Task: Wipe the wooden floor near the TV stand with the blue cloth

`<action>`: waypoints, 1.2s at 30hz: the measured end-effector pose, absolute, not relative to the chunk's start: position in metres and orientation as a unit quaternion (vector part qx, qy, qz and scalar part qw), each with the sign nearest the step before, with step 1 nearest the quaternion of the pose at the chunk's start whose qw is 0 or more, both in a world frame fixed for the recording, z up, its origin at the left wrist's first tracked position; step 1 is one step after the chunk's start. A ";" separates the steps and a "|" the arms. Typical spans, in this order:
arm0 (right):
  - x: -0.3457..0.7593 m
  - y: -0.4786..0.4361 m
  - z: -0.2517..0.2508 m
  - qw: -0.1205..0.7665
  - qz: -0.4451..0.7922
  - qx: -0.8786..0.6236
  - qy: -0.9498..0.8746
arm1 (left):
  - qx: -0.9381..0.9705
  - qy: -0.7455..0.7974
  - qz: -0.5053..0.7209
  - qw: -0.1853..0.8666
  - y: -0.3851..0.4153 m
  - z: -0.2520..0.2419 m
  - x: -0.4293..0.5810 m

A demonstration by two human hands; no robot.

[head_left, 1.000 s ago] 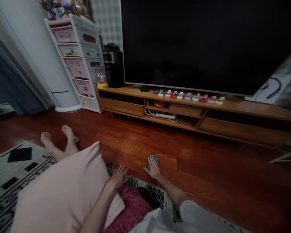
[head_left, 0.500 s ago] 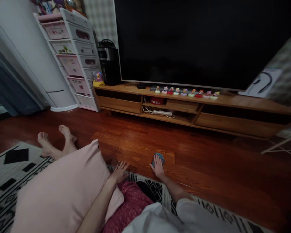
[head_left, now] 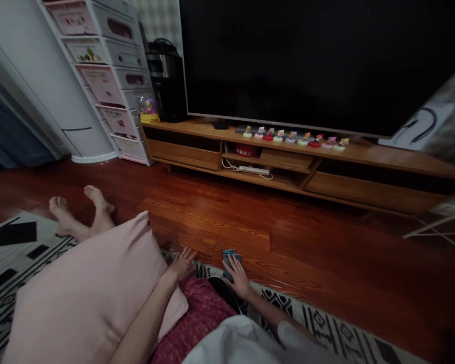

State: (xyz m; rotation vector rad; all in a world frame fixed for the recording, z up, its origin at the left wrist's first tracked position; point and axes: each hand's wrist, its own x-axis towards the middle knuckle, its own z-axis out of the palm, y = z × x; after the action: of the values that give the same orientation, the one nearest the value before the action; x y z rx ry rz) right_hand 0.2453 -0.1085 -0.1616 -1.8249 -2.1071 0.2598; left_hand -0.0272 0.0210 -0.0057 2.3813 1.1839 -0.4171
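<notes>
My right hand (head_left: 238, 277) lies flat on a small folded blue cloth (head_left: 228, 252) on the wooden floor, close to the rug's edge. Its fingers are spread over the cloth and hide much of it. To the left, my left hand (head_left: 182, 263) is open, fingers apart and holding nothing. It rests by the corner of a pink pillow (head_left: 87, 288) on my lap, above the dark red trousers (head_left: 202, 316). My left forearm lies across the pillow.
A wooden TV stand (head_left: 265, 161) with a row of small figurines (head_left: 291, 136) runs along the wall under a large television (head_left: 307, 60). A drawer tower (head_left: 117, 76) stands at left. Two bare feet (head_left: 98, 199) extend past the pillow over the patterned rug (head_left: 326, 326).
My right hand and the blue cloth have slid left and nearer to me across the floor. The left hand stays by the pillow. The view has tilted slightly downward.
</notes>
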 end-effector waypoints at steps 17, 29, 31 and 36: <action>0.227 -0.069 -0.146 0.152 0.134 -0.618 -0.760 | 0.858 0.430 -0.157 0.232 0.021 -0.007 -0.029; 0.213 -0.031 -0.134 0.151 0.111 -0.663 -0.725 | 0.854 0.426 -0.181 0.238 0.022 -0.005 -0.027; 0.208 -0.008 -0.126 0.154 0.110 -0.690 -0.699 | 0.855 0.426 -0.177 0.237 0.022 -0.004 -0.027; 0.205 -0.012 -0.122 0.137 0.136 -0.674 -0.713 | 0.856 0.426 -0.182 0.227 0.022 -0.003 -0.027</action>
State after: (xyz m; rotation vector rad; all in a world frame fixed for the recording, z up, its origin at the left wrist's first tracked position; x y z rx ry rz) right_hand 0.2048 -0.0119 -0.1216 -1.9502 -2.0649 0.3943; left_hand -0.0268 0.0216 -0.0030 2.3591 1.1750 -0.5019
